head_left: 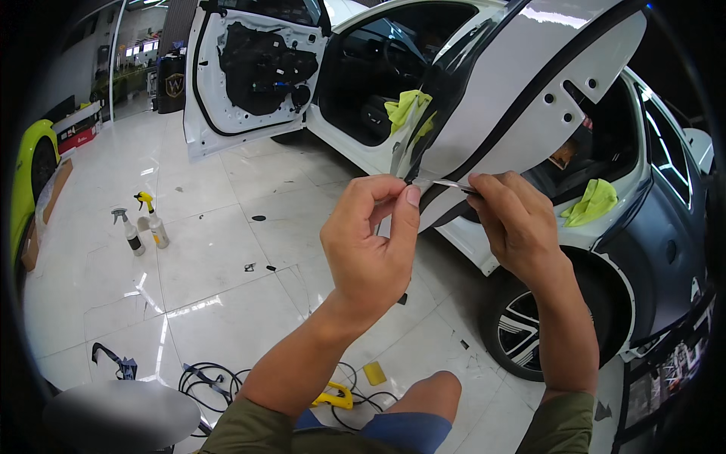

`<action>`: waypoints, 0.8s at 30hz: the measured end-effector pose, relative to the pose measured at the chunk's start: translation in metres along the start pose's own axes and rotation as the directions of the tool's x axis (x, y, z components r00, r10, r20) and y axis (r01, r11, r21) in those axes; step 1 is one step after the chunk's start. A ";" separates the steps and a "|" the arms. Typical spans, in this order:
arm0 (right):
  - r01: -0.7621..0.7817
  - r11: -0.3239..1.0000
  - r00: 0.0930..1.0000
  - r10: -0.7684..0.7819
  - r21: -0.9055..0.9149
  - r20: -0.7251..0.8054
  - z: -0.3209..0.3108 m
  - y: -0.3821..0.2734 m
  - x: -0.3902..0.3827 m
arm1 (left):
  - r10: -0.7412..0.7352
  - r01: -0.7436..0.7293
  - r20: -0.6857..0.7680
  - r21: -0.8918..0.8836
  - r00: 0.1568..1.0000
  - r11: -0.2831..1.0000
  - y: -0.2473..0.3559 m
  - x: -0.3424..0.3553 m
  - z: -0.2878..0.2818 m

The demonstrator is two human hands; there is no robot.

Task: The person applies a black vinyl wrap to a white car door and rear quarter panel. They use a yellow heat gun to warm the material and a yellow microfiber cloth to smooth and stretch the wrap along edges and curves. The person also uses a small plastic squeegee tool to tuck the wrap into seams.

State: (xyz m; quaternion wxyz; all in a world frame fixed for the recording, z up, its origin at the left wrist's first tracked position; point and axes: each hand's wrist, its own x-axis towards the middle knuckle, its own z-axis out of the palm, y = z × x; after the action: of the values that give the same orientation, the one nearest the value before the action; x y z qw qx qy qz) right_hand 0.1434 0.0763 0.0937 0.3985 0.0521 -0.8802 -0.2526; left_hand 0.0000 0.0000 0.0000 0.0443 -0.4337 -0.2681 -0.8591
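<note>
A rear door (pixel 514 68) of the white car stands open in front of me, its lower corner close to my hands. My left hand (pixel 370 242) is closed, thumb and forefinger pinched at a small dark edge by that corner. What exactly lies between those fingertips is too small to make out. My right hand (pixel 518 219) grips a slim knife (pixel 451 184), its thin silvery blade pointing left toward the left fingertips. A gap separates the two hands.
The front door (pixel 261 72) is open too, its inner panel stripped. Yellow-green cloths (pixel 592 203) hang at the sill. Two spray bottles (pixel 155 225) stand on the tiled floor, with scattered dark scraps. Black cable (pixel 208 382), a yellow tool (pixel 336 395) and a yellow block (pixel 374 373) lie near my legs.
</note>
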 end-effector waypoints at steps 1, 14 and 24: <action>0.004 1.000 1.000 -0.004 -0.007 -0.008 0.001 0.002 -0.001 | 0.048 -0.048 -0.001 0.014 0.999 0.999 0.000 0.000 0.000; 0.043 0.999 0.997 -0.044 -0.018 -0.068 0.019 0.005 -0.005 | 0.140 -0.140 0.000 0.034 0.990 0.990 -0.004 0.005 -0.001; 0.052 0.998 0.997 -0.053 -0.021 -0.059 0.023 0.009 -0.006 | 0.149 -0.150 0.026 0.038 0.988 0.988 -0.005 0.006 -0.004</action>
State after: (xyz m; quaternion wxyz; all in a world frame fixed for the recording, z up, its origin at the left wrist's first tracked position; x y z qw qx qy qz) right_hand 0.1312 0.0955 0.0814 0.4185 0.0787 -0.8636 -0.2697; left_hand -0.0082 0.0031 0.0004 0.1140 -0.4617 -0.2523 -0.8427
